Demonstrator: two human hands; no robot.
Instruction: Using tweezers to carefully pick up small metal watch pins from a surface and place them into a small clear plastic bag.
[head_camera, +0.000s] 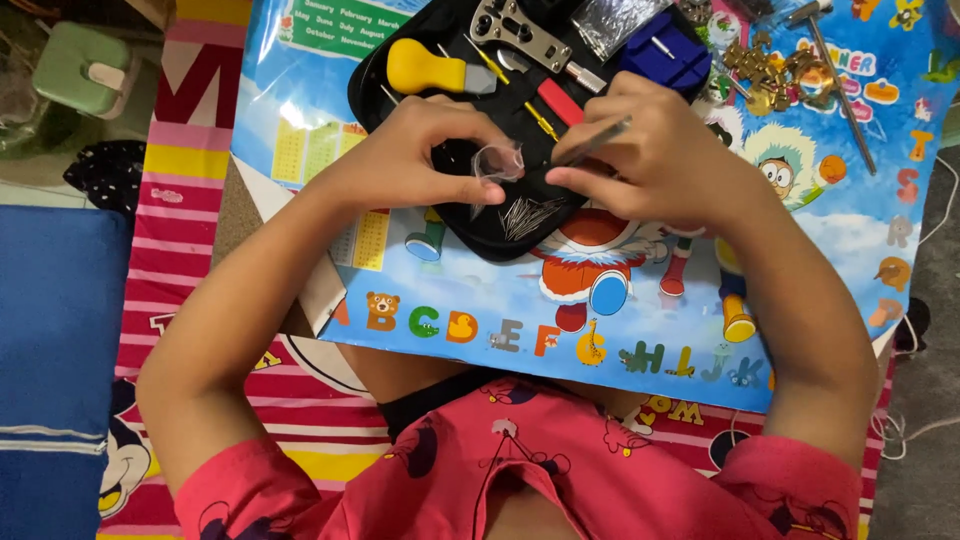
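Observation:
My left hand (420, 155) pinches a small clear plastic bag (498, 162) between thumb and fingers, over a black tool case (420, 85). My right hand (640, 150) grips metal tweezers (598, 140), their tip pointing left toward the bag. A pile of thin metal pins (528, 215) lies in the case just below both hands.
The case holds a yellow-handled tool (425, 68), a red-handled tool (560, 102), a metal wrench (520, 32) and a blue block (665, 55). It rests on a colourful alphabet mat (600, 310). Brass-coloured parts (760, 75) and a small hammer (835, 70) lie at the right. A blue cushion (55, 330) sits left.

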